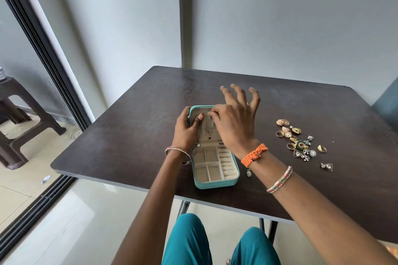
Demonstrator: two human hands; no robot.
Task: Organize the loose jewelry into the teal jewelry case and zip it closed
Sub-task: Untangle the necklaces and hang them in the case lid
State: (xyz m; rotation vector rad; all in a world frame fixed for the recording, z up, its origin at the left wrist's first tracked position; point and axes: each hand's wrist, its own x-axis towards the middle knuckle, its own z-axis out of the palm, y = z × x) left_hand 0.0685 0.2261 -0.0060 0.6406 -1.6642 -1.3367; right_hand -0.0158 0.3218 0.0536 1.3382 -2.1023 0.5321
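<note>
The teal jewelry case (215, 185) lies open on the dark table, its cream compartments bare. Its lid stands upright at the far side. My left hand (187, 130) grips the lid's left edge, thumb on the inner face. My right hand (233, 122) pinches the top of a thin chain necklace (209, 128) that hangs against the inside of the lid, the other fingers spread above. A heap of loose jewelry (299, 142), rings, earrings and sparkly pieces, lies on the table to the right of the case.
The dark table (133, 135) stands against a grey wall. A triangular earring (327, 166) lies apart near the right front. A brown plastic stool (19, 122) stands beyond a sliding door track at the left. My teal-clad knees are under the table's front edge.
</note>
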